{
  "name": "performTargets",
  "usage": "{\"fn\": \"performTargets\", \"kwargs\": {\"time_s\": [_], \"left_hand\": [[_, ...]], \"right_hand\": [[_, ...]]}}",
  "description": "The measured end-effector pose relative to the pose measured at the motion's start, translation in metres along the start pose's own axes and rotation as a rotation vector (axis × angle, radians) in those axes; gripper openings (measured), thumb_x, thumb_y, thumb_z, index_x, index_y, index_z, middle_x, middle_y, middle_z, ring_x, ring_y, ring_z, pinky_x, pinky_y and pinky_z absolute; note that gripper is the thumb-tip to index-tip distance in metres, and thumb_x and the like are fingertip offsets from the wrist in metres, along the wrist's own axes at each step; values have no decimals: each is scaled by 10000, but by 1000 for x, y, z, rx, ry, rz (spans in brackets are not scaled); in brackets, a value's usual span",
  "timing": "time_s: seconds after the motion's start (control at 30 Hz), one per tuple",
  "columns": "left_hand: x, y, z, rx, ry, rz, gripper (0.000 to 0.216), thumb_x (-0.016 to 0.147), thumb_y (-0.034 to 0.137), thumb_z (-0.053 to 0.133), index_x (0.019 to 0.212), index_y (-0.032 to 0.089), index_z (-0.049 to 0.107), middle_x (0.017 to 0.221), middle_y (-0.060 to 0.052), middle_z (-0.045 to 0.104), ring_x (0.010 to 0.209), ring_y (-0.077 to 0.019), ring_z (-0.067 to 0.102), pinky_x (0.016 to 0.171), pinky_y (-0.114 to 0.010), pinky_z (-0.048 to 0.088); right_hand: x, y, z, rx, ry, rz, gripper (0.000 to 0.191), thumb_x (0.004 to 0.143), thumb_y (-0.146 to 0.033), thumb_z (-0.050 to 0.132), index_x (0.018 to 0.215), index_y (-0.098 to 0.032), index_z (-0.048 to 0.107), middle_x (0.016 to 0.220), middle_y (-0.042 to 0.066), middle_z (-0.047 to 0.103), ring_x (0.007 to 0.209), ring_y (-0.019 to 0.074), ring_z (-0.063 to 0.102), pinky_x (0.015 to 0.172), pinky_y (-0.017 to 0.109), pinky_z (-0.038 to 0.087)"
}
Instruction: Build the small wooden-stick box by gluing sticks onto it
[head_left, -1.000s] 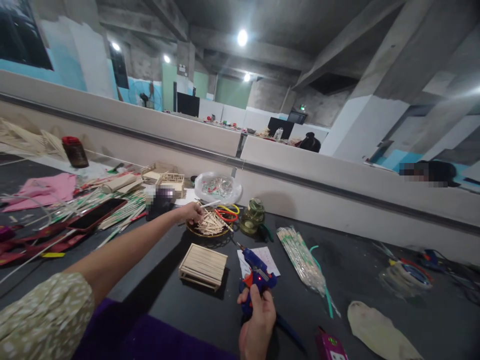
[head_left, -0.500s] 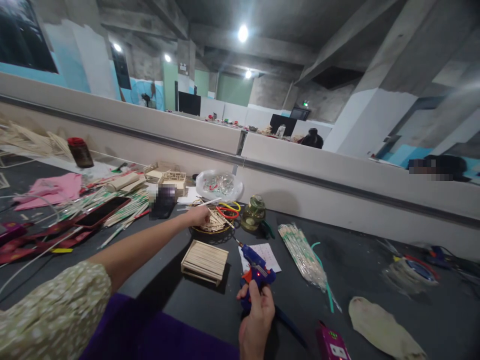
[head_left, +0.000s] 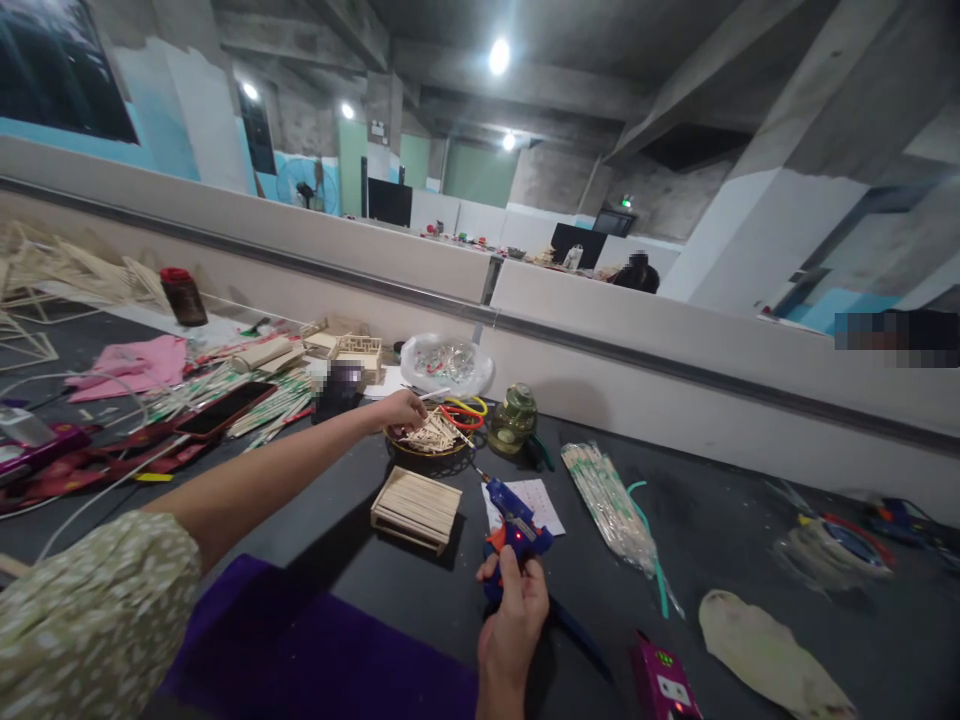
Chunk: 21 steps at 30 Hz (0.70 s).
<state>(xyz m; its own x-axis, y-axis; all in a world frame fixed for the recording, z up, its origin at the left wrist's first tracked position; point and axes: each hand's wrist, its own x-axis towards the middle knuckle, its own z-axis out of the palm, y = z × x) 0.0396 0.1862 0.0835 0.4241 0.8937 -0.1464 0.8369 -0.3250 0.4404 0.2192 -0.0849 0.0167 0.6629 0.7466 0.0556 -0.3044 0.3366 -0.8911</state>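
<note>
My left hand reaches out over a round dish of short wooden sticks and pinches one thin pale stick that pokes out to the right. My right hand is closed round the handle of a blue hot glue gun, nozzle pointing away toward the dish, a red light lit on its side. Between the two hands a small slatted box of wooden sticks rests on the dark table.
Near the dish lie red and yellow scissors, a green glass jar and a clear bag. A white paper, a packet of skewers, a pink device and a pale cloth lie rightward. Sticks, a phone and pink paper crowd the left.
My left hand has lifted slightly from the stick pile with one stick pinched. The right hand keeps the glue gun in place. The view has shifted a little leftward.
</note>
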Motion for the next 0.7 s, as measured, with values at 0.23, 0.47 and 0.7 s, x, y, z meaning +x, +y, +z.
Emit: {"fn": "performTargets", "kwargs": {"time_s": [0.23, 0.47, 0.7], "left_hand": [[-18, -6, 3, 140, 121, -21, 154, 692, 184, 636, 841, 180, 673, 861, -71, 673, 842, -207, 625, 703, -258, 469], [-14, -1, 18, 279, 59, 108, 65, 676, 149, 630, 710, 173, 680, 926, -79, 680, 917, -221, 606, 777, -271, 442], [-17, 8, 25, 297, 68, 116, 40, 679, 132, 617, 665, 144, 652, 857, -114, 686, 907, -256, 620, 783, -308, 440]], "right_hand": [[0, 1, -1, -34, 20, -4, 297, 790, -392, 665, 895, -127, 583, 566, -42, 547, 506, 105, 488, 517, 241, 430], [-1, 2, -2, -38, -6, -15, 293, 806, -392, 651, 914, -129, 581, 626, -33, 567, 521, 92, 472, 523, 230, 424], [-2, 2, -2, -60, -8, -32, 301, 804, -414, 646, 886, -134, 574, 573, -52, 521, 514, 103, 473, 515, 240, 430]]}}
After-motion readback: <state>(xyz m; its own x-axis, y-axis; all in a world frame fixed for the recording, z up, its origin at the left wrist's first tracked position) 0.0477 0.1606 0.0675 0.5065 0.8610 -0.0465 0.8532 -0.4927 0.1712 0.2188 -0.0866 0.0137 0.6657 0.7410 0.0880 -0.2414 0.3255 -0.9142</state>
